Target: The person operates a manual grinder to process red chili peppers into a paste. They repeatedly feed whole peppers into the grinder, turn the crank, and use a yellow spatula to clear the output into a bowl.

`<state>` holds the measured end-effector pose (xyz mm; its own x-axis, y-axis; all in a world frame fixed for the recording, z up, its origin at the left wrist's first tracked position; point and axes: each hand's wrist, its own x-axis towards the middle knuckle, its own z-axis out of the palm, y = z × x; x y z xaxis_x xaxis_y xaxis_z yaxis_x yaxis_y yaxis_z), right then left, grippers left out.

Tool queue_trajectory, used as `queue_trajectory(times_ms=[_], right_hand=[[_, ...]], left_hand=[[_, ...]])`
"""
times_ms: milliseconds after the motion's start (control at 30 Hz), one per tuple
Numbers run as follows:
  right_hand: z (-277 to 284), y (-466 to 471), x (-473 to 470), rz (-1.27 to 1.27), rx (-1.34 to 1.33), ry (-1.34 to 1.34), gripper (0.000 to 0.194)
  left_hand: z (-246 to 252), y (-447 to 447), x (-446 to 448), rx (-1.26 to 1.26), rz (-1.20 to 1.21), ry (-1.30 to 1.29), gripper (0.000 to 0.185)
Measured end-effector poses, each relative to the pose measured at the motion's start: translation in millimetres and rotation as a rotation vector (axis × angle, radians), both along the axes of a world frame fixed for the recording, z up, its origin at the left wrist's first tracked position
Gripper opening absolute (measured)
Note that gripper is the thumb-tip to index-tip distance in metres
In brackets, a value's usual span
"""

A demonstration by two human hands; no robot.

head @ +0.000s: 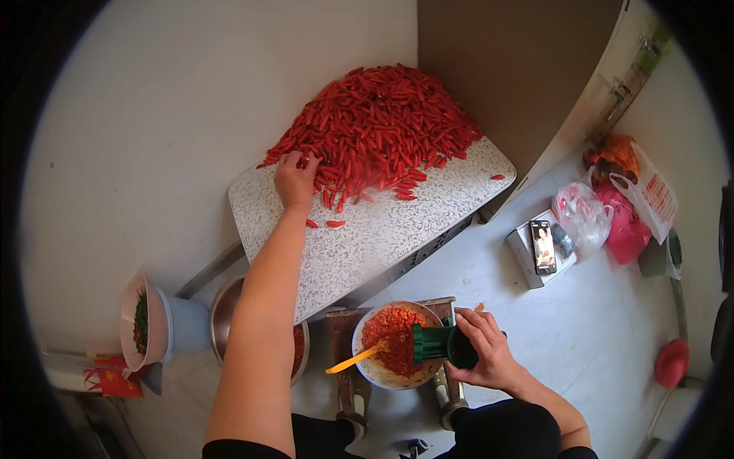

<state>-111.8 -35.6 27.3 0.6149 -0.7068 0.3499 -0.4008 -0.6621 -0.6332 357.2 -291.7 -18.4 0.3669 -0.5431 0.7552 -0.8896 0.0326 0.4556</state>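
A large heap of red chili peppers (384, 123) lies on a speckled white tabletop (350, 258). My left hand (295, 175) is at the heap's left edge, its fingers curled around red chilies. Lower down, my right hand (487, 353) rests around the hopper of a green hand-crank grinder (433, 344). The grinder's outlet end is over a white bowl (395, 385) of chopped red chili (398, 321). A yellow spoon (355, 358) leans in the bowl with its handle over the left rim. The bowl stands on a wooden stool (344, 338) between my legs.
Steel basins (221, 312) are partly behind my left forearm. A pink basin (132, 321) with green stems stands farther left. At right, a smartphone (543, 246) lies on a white box (530, 269), beside plastic bags (582, 215). A wall and a brown panel (504, 74) border the tabletop.
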Motion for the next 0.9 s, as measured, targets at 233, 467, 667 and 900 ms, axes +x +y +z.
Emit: queue_trajectory(times_ms=[233,467,667,900], right_hand=[[-2,-1,0,0.005,0.005,-0.01,0.09],[0,0,1,0.003,0.009,-0.019,0.092],[-1,3,1,-0.028,-0.04,0.009,0.087],[1,7,5,-0.06,-0.049,-0.05,0.083]], left_hand=[[-2,-8,26,-0.111,0.025,0.526,0.025],[17,15,44,-0.168,-0.172,1.267,0.019],[39,46,47,-0.119,-0.337,1.627,0.015],[81,79,-3,-0.042,-0.617,1.732,0.017]])
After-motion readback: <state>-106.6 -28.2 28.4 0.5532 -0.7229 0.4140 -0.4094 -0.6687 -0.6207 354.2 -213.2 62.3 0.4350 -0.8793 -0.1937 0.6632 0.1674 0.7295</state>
